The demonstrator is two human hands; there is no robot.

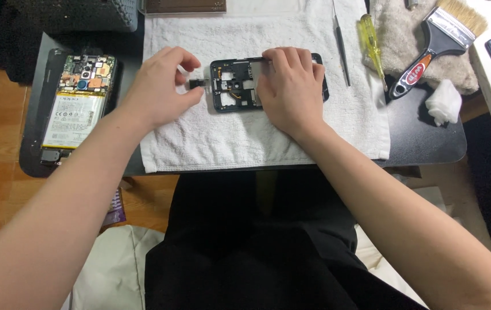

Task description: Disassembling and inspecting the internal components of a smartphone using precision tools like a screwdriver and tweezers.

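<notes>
Now the left hand (159, 86) pinches a small black component (196, 84) just beside the phone frame (234, 86). The right hand (291, 86) presses flat on that frame, fingers together, over the white towel (228, 138).

Bare forearms, no sleeves; black trousers.

We look straight down from one head-worn camera, close above our two hands (159, 86) (291, 86), forearms entering from the bottom edge; no second view shares the scene.
</notes>
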